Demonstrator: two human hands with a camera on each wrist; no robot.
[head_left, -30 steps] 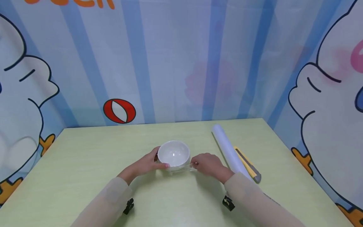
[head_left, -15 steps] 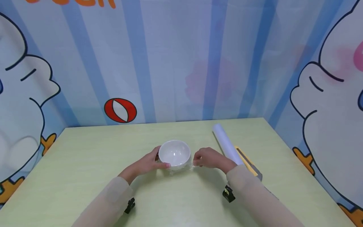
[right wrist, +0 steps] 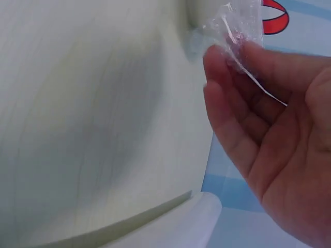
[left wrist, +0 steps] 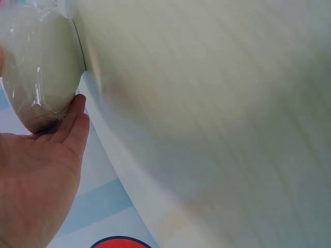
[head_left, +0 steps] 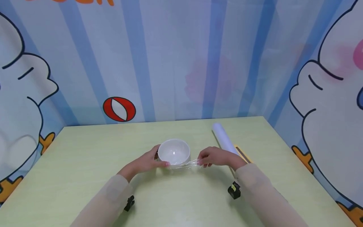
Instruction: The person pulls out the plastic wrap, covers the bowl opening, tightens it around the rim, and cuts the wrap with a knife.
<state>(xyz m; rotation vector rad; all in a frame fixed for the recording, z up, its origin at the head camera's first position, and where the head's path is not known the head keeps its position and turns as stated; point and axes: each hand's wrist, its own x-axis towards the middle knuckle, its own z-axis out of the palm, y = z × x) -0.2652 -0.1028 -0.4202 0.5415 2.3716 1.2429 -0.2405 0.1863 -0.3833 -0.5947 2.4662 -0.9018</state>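
Note:
A white bowl is held by my left hand, thumb at the near rim and fingers round its left side. Clear plastic wrap covers the bowl's outside in the left wrist view, with the left hand's fingers against it. From the bowl's near right side, a twisted strip of plastic wrap stretches to my right hand. That hand pinches the strip's end between thumb and fingers, and the crumpled plastic wrap shows between the fingertips in the right wrist view.
Right of the bowl lies a pale lavender roll, partly hidden by the right arm. Beside it, a yellow utility knife shows only in part. The pale green tabletop ends at a cartoon-printed backdrop.
My right hand has moved to the right, drawing the plastic wrap out into a longer strip. Its sleeve now hides more of the roll and the utility knife. The left hand keeps its hold.

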